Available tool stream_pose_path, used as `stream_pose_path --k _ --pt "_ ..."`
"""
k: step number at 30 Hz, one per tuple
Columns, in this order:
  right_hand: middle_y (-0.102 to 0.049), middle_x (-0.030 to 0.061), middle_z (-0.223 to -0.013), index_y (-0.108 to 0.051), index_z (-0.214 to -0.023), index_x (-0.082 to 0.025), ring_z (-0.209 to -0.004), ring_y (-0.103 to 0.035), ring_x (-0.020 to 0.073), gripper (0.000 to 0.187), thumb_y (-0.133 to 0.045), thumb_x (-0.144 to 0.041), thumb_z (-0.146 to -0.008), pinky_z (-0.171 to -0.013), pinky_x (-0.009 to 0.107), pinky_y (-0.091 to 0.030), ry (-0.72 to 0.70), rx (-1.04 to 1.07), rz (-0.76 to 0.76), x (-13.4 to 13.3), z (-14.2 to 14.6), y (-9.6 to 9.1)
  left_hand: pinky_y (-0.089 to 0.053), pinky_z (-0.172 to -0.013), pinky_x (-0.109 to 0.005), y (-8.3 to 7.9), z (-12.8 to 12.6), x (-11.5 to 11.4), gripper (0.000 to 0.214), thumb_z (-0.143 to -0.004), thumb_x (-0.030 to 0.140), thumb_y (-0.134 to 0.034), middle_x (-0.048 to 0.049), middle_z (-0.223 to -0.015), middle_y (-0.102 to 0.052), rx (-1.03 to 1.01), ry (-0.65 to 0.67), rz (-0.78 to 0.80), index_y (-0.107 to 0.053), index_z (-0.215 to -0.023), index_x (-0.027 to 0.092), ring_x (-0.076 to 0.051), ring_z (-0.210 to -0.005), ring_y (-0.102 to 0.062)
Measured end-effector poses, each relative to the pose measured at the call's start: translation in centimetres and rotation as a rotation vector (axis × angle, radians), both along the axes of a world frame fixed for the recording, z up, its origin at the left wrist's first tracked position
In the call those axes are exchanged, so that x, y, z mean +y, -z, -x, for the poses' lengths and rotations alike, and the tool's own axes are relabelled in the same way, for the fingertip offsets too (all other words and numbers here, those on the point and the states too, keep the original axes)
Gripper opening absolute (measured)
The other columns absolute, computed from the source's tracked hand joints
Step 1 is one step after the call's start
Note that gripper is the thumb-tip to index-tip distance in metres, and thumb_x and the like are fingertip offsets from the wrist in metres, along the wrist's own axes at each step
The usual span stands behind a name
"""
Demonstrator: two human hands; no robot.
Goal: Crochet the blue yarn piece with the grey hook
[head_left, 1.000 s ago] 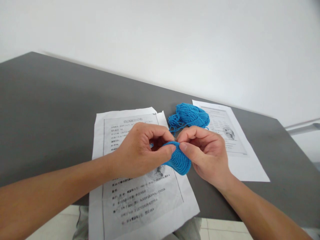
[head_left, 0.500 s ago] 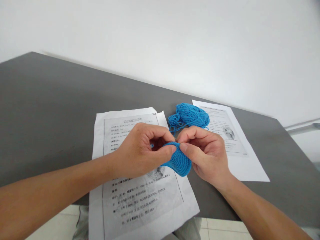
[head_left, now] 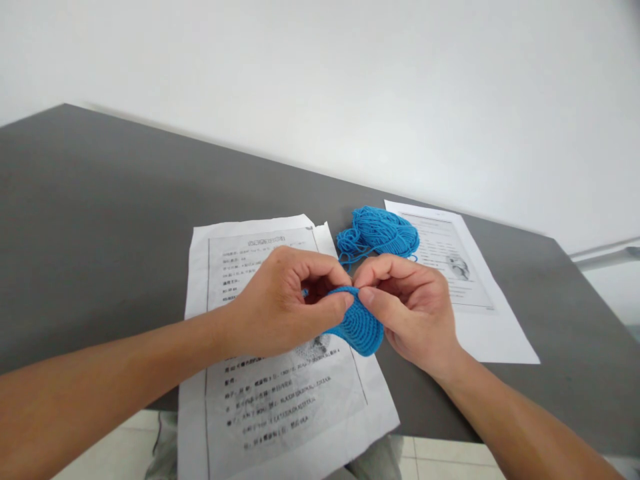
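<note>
A rounded blue crocheted piece [head_left: 363,328] hangs between my hands, its curved rows of stitches facing me. My left hand [head_left: 290,300] pinches its upper edge between thumb and forefinger. On the other side, my right hand [head_left: 413,307] has thumb and fingertips closed on the same edge, nearly touching the left fingertips. Any hook or needle between the fingers is too hidden to make out. Just beyond the hands lies a loose skein of blue yarn [head_left: 385,231], with strands trailing toward them.
Under my left hand a creased printed sheet [head_left: 290,420] overhangs the near edge of the grey table [head_left: 125,233]. Another printed sheet [head_left: 500,333] lies to the right, partly beneath the yarn. A white wall [head_left: 320,87] rises behind the table.
The crocheted piece and my right fingertips have shifted down very slightly. Both hands keep their pinch; the yarn and sheets stay put.
</note>
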State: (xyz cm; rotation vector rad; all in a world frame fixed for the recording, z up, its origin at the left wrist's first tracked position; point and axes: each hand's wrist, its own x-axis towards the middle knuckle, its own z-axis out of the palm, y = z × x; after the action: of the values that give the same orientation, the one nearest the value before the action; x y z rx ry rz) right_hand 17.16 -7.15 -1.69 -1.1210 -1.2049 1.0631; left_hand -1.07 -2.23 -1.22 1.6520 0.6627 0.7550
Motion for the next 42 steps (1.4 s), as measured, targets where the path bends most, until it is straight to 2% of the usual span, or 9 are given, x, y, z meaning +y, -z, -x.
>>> stream_pose_path --k 9,18,29,42 --pt "-0.068 -0.0026 -0.061 -0.075 -0.067 -0.021 -0.053 -0.056 0.0100 0.007 -0.077 -0.016 -0.071 -0.046 0.021 -0.045 0.050 -0.008 0.004 -0.24 -0.04 -0.04 -0.040 -0.048 -0.017 0.19 0.08 -0.04 0.015 -0.084 0.020 -0.067 0.0030 -0.059 -0.060 -0.076 -0.002 0.034 -0.071 -0.071 0.013 -0.007 -0.052 -0.048" --pt "-0.067 -0.0023 -0.061 -0.076 -0.069 -0.021 -0.053 -0.055 0.0099 0.007 -0.079 -0.016 -0.072 -0.047 0.021 -0.045 0.018 0.027 0.009 -0.02 -0.07 0.29 -0.037 -0.047 -0.015 -0.05 -0.16 -0.02 0.016 -0.079 0.017 -0.063 0.0036 -0.055 -0.058 -0.029 -0.072 -0.029 -0.071 -0.065 0.013 -0.006 -0.051 -0.046" --pt "-0.068 -0.0024 -0.063 -0.077 -0.071 -0.021 -0.054 -0.056 0.0093 0.007 -0.080 -0.015 -0.074 -0.048 0.020 -0.046 0.002 0.047 0.007 -0.17 -0.31 0.61 -0.034 -0.045 -0.015 -0.09 -0.19 -0.07 0.015 -0.079 0.017 -0.063 0.0047 -0.055 -0.054 -0.037 -0.050 0.037 -0.068 -0.066 0.013 -0.005 -0.050 -0.043" --pt "-0.069 -0.0029 -0.062 -0.077 -0.070 -0.022 -0.053 -0.057 0.0100 0.008 -0.078 -0.015 -0.072 -0.048 0.020 -0.046 0.014 0.024 0.014 -0.11 -0.06 0.36 -0.034 -0.045 -0.017 0.03 -0.19 -0.02 0.017 -0.080 0.020 -0.062 0.0038 -0.054 -0.054 0.003 -0.050 0.013 -0.067 -0.065 0.013 -0.006 -0.050 -0.043"
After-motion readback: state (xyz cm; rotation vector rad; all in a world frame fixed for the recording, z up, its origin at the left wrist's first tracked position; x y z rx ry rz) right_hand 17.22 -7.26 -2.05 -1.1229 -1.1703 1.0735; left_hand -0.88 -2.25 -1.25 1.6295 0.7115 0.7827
